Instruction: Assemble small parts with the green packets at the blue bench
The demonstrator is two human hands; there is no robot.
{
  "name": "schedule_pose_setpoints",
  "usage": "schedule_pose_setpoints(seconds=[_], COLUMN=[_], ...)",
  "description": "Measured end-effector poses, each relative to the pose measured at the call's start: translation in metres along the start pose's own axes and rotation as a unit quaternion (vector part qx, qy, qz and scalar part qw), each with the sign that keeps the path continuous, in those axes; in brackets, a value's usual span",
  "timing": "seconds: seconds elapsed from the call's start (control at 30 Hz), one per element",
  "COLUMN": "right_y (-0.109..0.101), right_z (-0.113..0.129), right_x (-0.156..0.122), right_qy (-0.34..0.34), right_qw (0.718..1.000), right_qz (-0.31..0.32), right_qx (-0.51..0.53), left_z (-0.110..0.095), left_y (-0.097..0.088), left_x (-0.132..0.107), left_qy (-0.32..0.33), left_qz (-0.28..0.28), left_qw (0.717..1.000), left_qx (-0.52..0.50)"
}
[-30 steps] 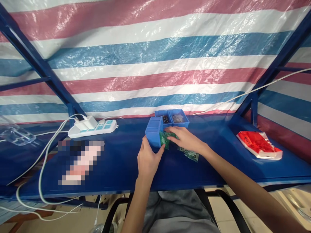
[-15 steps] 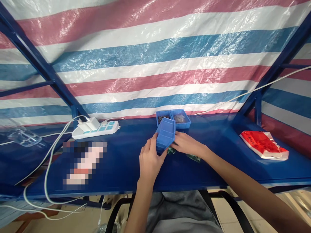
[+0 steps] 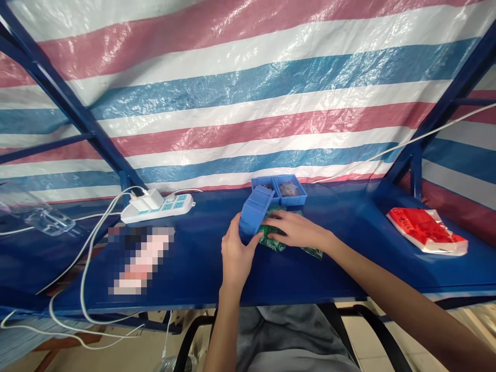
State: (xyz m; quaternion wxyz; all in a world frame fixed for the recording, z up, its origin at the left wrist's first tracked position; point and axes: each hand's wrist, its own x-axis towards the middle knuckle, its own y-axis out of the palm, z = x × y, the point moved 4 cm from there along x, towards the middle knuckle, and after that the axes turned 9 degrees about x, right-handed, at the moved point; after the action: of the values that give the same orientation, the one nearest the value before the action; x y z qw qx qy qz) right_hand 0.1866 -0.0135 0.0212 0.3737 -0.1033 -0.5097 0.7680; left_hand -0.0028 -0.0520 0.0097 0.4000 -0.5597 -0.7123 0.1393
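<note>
L hand (image 3: 236, 253) grips tilted blue bin (image 3: 254, 211), long axis away-R; green pkts (image 3: 274, 246) just R of bin, under R hand (image 3: 296, 228), grip unclear.

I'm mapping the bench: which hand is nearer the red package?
Right. The right hand, at the green pieces, is left of the red package; the left hand, holding the tilted blue bin, is farther left.

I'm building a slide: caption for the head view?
Left hand holds a tilted blue bin; right hand over green pieces.
</note>
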Motion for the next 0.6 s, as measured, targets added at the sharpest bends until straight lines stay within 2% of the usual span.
schedule_pose_setpoints(seconds=[0.2, 0.33, 0.43, 0.53, 0.6], right_y=[0.002, 0.002, 0.003, 0.004, 0.003], right_z=[0.0, 0.0, -0.001, -0.002, -0.002], right_x=[0.0, 0.0, -0.001, -0.001, -0.001], right_qy=[-0.005, 0.005, 0.007, 0.014, 0.021], right_qw=[1.0, 0.999, 0.999, 0.999, 1.0], right_qz=[0.02, 0.019, 0.026, 0.026, 0.015], right_qx=[-0.022, -0.029, -0.03, -0.02, -0.012], left_z=[0.013, 0.021, 0.028, 0.04, 0.05], left_y=[-0.009, -0.024, -0.04, -0.053, -0.052], left_x=[0.009, 0.025, 0.047, 0.079, 0.105], left_qy=[-0.064, -0.054, -0.052, -0.075, -0.092], left_qz=[-0.062, -0.078, -0.084, -0.086, -0.043], left_qw=[0.995, 0.995, 0.995, 0.993, 0.992], left_qx=[-0.05, -0.036, -0.012, 0.0, -0.073])
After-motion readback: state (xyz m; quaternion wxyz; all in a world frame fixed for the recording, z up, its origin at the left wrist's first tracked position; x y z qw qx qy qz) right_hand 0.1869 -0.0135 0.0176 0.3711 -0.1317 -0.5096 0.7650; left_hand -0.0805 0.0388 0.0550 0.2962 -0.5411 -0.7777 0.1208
